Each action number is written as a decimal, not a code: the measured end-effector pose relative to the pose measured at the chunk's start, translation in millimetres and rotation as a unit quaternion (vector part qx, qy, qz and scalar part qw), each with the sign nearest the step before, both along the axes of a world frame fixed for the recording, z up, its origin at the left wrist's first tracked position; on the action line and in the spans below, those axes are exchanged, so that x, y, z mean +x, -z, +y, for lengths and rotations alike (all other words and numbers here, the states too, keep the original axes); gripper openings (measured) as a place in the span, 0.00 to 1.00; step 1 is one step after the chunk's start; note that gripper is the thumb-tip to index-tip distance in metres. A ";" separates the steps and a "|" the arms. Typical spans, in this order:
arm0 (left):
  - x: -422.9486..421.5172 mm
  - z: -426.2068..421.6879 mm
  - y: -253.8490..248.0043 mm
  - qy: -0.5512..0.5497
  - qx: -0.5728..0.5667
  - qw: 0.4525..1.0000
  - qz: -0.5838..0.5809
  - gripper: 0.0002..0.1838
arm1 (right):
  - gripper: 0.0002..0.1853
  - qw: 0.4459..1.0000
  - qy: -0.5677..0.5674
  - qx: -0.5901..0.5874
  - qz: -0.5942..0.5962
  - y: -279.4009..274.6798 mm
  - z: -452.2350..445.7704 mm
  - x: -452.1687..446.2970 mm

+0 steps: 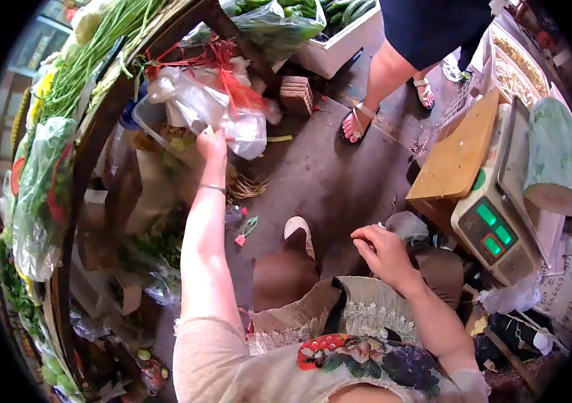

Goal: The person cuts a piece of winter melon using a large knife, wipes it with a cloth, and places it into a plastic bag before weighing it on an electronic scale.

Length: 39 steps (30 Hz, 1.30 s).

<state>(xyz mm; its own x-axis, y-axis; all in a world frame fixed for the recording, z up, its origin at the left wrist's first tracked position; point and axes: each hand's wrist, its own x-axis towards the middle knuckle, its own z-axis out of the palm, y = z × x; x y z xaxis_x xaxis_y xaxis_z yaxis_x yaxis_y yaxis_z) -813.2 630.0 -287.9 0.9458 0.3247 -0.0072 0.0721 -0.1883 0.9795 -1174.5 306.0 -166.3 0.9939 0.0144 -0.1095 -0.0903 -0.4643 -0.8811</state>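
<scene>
Plastic bags (pixel 195 101) @ L hand (pixel 213 145)

We find plastic bags (pixel 188 101) ahead on the left, the left hand (pixel 212 144) at them. Left of these, long beans (pixel 101 64) and a filled bag (pixel 42 195) lie on a stall (pixel 98 127). Ahead, we note cucumbers (pixel 354 10) in a box (pixel 339 50), with another person's foot (pixel 358 124) to the right. A scale (pixel 467 221) stands at right, a board (pixel 460 148) on its left and a melon (pixel 556 151) on its right.

The beige top (pixel 266 366) has short sleeves (pixel 205 342), floral motif (pixel 373 363), lacy trim (pixel 383 327).
</scene>
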 end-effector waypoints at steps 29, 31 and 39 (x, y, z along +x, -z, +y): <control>-403.5 -193.8 -196.4 0.641 0.064 0.754 0.125 0.07 | 0.20 0.761 0.023 0.639 0.109 -4.0 -27.7 -41.8; -409.8 -193.9 -201.5 0.650 0.126 0.737 0.132 0.10 | 0.13 0.766 0.050 0.630 0.116 -9.3 -32.8 -59.8; -420.1 -184.7 -190.8 0.742 0.238 0.616 0.117 0.09 | 0.18 0.814 -0.075 0.567 0.105 -17.6 -3.5 -89.2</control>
<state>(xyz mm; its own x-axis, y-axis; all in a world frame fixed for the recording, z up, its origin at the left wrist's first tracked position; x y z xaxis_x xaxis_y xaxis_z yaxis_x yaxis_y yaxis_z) -1233.3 445.3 -97.1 0.1949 -0.8776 -0.4381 -0.3960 -0.4790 0.7834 -1263.8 302.6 -148.8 0.9330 0.3432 -0.1083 -0.3107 0.6160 -0.7239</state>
